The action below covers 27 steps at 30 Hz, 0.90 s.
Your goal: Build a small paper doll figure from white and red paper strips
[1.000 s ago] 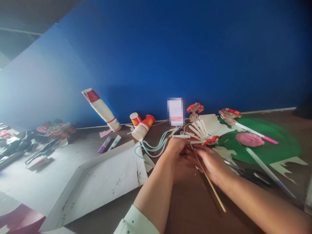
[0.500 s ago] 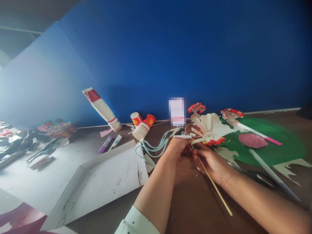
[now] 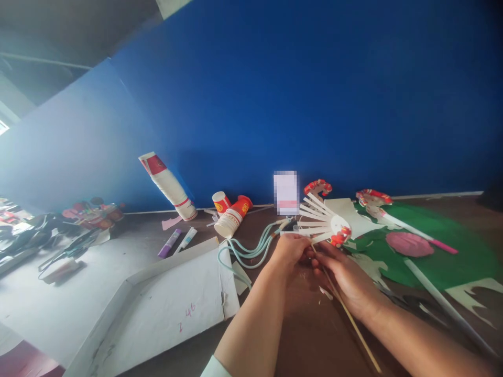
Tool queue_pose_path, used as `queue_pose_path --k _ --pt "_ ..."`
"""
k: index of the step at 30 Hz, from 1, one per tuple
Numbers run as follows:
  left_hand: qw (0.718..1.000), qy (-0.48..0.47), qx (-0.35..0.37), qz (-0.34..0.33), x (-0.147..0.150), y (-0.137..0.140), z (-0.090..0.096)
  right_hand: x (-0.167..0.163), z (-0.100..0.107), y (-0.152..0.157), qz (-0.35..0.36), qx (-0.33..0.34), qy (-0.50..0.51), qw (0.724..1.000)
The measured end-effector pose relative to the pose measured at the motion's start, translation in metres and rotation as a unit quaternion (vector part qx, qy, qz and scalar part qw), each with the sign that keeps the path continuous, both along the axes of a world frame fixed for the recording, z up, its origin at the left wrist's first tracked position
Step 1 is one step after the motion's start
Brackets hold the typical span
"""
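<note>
Brown table (image 3: pixel 302 335); slender tan stick (image 3: pixel 349 317), white paper strips (image 3: pixel 320 230) splayed fanlike.

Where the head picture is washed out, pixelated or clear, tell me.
Head view: haze pales the left of the flat blue wall; head view: the upright white-pink rectangle is pixelated; head view: the thin tan wooden stick shows clearly.

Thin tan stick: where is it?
Head view, right of centre: the stick slants from between the left hand and right hand toward the bottom edge.

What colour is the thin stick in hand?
The thin stick looks light tan in the head view.
</note>
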State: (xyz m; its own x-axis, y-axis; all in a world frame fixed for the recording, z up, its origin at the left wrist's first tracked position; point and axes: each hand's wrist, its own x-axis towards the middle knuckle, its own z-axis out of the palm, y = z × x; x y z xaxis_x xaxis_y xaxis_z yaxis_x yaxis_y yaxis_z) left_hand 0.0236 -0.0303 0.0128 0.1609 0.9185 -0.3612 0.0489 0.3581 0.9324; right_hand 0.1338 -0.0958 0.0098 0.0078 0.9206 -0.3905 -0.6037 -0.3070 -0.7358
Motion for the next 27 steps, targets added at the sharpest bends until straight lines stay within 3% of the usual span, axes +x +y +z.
queue_pose_path --k 19,27 --pt "1.000 -0.010 0.011 -0.010 0.003 0.003 -0.020 0.005 -0.014 0.001 -0.001 0.002 -0.063 0.998" --pt "1.000 -0.008 0.015 -0.017 0.003 -0.001 -0.012 0.005 -0.014 0.002 0.001 0.007 -0.126 0.992"
